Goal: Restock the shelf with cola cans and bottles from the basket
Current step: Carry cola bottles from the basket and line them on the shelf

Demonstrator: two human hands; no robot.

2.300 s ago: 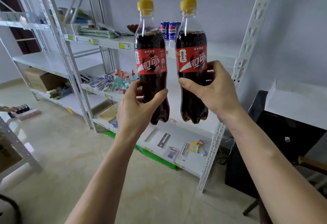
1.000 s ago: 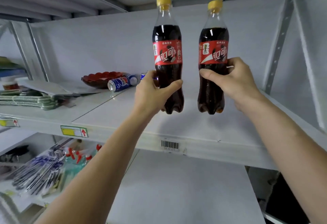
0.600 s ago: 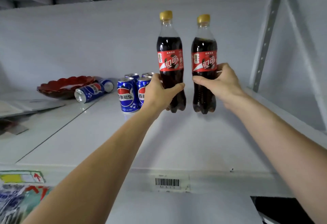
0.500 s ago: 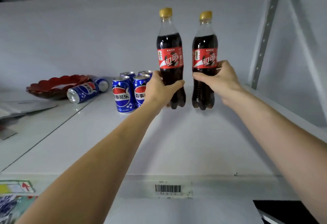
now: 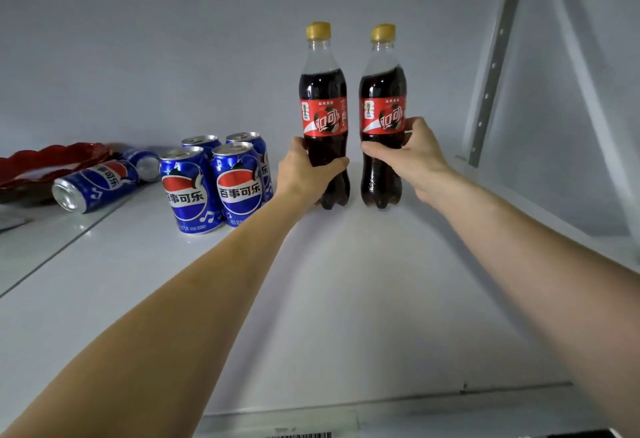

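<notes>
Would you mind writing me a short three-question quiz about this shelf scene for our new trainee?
1. True or false: the left hand and right hand each grip a cola bottle.
2. How many blue cans stand upright beside the left bottle? A) two B) four C) six
3. Fill in: the caps of the left bottle and the right bottle are ____ in colour.

Key:
1. True; both bottles are upright, bases at the shelf.
2. B; the upright cans form a group of four, and the fallen can lies on its side near the red dish.
3. Yellow.
</notes>
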